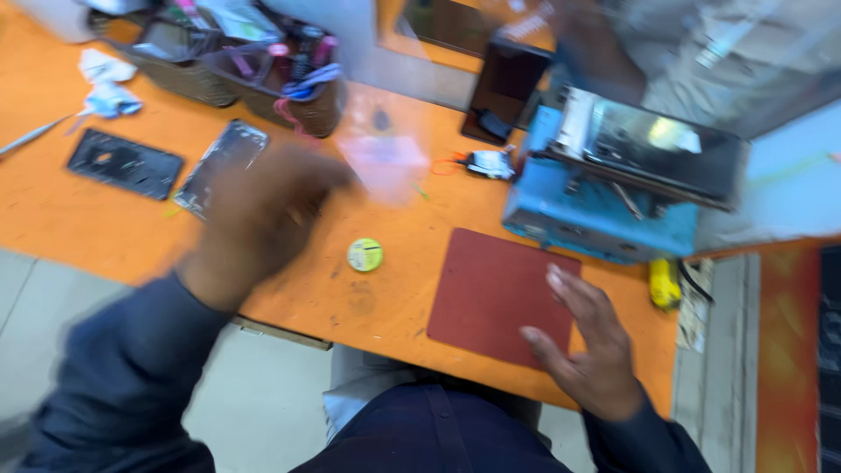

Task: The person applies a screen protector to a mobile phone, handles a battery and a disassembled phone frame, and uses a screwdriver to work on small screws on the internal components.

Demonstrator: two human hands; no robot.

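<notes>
So the person's sitting at an orange workbench (pixel 53 210) and both hands are out over it. The right hand (pixel 585 342) is the clear one: open, fingers spread and loose, resting on the near right corner of a dark red mat (pixel 491 293) that lies flat at the front edge of the bench. It's not gripping anything.

The left hand (pixel 258 219) is a big motion smear, raised above the bench left of centre. It looks like it's pinching a thin, see-through pinkish sheet or little bag (pixel 385 144) at its fingertips, but honestly it's too blurred to say how the fingers are set or whether they really have hold of it.

Between the two hands there's a small round yellow-green tin (pixel 364 255) sitting on the bench, just left of the mat, touched by neither hand.

Further back: a blue machine (pixel 604 206) with a dark plate on top right behind the mat, a yellow tool (pixel 664 283) beside it, two dark phone back panels (pixel 125 164) (pixel 223 166) lying flat to the left, and a woven basket (pixel 193 79) of odds and ends at the far edge
</notes>
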